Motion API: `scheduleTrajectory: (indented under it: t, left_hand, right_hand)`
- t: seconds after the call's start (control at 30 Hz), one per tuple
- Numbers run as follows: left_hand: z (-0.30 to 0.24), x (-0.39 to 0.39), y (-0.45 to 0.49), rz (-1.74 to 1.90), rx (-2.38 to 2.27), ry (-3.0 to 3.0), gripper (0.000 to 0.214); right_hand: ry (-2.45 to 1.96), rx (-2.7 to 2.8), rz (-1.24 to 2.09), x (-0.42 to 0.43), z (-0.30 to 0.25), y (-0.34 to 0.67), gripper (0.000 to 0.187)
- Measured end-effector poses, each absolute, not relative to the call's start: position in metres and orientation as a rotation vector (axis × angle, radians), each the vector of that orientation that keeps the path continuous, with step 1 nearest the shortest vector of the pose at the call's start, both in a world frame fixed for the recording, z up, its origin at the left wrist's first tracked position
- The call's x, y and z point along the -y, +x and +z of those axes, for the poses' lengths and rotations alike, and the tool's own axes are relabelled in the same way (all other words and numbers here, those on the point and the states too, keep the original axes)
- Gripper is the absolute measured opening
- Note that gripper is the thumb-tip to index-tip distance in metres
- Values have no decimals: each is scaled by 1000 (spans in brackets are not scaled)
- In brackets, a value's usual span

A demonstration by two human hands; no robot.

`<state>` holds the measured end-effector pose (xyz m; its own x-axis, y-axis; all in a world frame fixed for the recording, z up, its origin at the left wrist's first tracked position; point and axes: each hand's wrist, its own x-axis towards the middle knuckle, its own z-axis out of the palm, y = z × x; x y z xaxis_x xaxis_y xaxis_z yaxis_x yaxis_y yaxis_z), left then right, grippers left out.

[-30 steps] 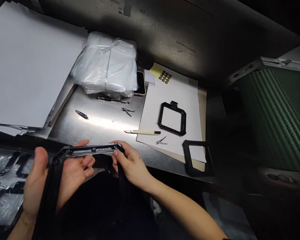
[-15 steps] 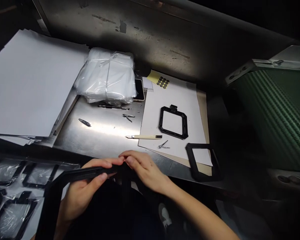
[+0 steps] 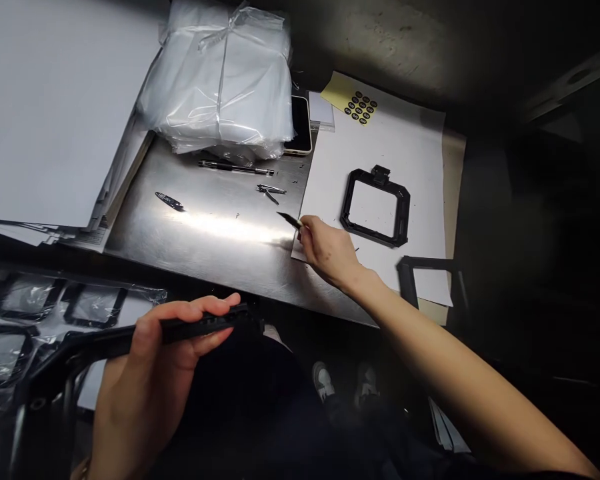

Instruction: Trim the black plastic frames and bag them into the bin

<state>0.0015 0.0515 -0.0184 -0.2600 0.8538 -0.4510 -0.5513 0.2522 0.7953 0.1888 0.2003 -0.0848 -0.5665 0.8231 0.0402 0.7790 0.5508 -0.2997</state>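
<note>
1. Black plastic frame (image 3: 205, 325) clenched in left hand (image 3: 145, 373), fingers (image 3: 215, 305) wrapped round it, just off surface (image 3: 220, 247).
2. Right hand (image 3: 327, 252) pinching craft knife (image 3: 290, 221).
3. Second frame (image 3: 375, 207) done lying on white paper (image 3: 405, 133); bagged frames (image 3: 25, 297) sit left.

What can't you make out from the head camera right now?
Head view:
Craft knife: handle hidden by the right hand.
Black plastic frame: lower end cut off by the bottom edge.
Phone: partly hidden by the plastic-wrapped bundle.
Round black stickers: markings too small to read.

Roughly seven black frames (image 3: 347, 200)
</note>
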Motion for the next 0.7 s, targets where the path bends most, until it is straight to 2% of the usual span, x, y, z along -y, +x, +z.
scheduleTrajectory:
  t: [0.07, 0.17, 0.23, 0.7]
  left_hand:
    - [-18, -51, 1, 1382, -1245, 322, 34]
    - [-17, -51, 1, 1373, -1224, 260, 32]
    - [-16, -52, 2, 1367, -1213, 254, 32]
    - [-14, -55, 9, 1369, -1138, 286, 33]
  right_hand:
    - [-1262, 2604, 398, -187, -51, 187, 23]
    - [-825, 2759, 406, -163, -4, 184, 20]
    - [-684, 2857, 357, -150, 15, 181, 20]
    - [-645, 2866, 97, -132, 23, 169, 31]
